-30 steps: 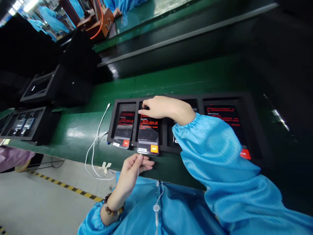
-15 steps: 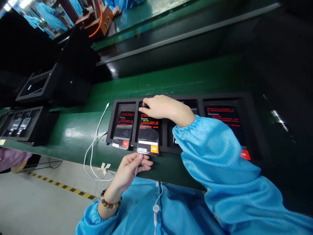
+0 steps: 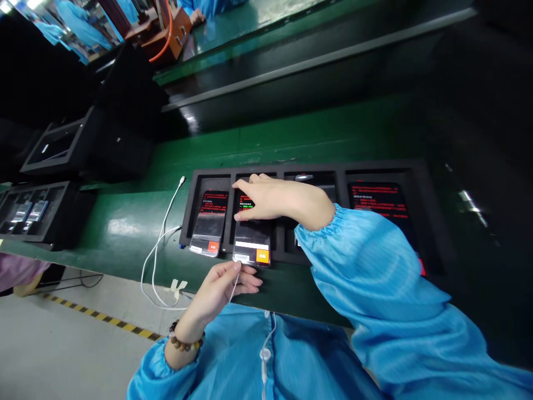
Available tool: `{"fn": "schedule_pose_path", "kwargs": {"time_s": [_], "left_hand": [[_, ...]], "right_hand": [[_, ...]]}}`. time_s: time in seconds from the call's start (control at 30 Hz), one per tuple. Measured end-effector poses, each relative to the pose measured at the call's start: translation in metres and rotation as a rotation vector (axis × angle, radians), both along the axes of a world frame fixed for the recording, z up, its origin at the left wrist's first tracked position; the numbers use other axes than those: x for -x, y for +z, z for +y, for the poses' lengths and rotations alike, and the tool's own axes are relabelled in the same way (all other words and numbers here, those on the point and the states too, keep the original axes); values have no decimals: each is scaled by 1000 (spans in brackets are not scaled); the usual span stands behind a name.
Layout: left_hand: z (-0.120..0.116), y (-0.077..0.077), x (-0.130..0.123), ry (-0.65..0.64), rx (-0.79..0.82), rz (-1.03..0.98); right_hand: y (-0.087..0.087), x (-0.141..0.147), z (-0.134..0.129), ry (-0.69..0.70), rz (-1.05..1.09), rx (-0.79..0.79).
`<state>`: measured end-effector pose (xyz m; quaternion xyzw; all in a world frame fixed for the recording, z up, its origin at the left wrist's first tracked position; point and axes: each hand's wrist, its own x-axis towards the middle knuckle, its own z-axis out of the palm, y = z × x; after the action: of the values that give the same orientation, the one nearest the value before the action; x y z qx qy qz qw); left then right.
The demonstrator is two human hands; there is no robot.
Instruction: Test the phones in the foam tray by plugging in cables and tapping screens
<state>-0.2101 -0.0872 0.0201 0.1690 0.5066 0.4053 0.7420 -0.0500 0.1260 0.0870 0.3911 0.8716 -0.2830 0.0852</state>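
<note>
My left hand pinches the end of a thin white cable against the near edge of a smartphone. The plug itself is hidden by the fingers. That phone lies in the second compartment of a black tray, its screen showing red and green text and an orange button. Over the phone's upper half reaches my right hand, fingers spread, thumb by the left edge of the screen. To the left, another phone with a red button rests in its own compartment. More phones sit to the right, partly covered by my right arm.
A loose white USB cable curls over the green bench at the left. Black boxes stand further left, one tray there holding several phones. Across the bench are an orange-brown fixture and a co-worker's hand.
My right hand has come down slightly on the phone, its thumb and fingers now spread wider over the screen. My left hand stays at the phone's near edge with the white cable.
</note>
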Motion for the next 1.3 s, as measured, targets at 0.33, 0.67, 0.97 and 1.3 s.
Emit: {"fn": "schedule_pose_path", "kwargs": {"time_s": [0.33, 0.67, 0.97, 1.3], "left_hand": [[-1, 2, -1, 11, -8, -5], [-1, 4, -2, 16, -21, -16], [1, 3, -2, 4, -23, -9], [0, 3, -2, 4, -19, -9]], "right_hand": [[-1, -3, 11, 35, -14, 6], [7, 7, -11, 46, -69, 26], [15, 15, -21, 36, -135, 16], [7, 3, -11, 31, -22, 3]]}}
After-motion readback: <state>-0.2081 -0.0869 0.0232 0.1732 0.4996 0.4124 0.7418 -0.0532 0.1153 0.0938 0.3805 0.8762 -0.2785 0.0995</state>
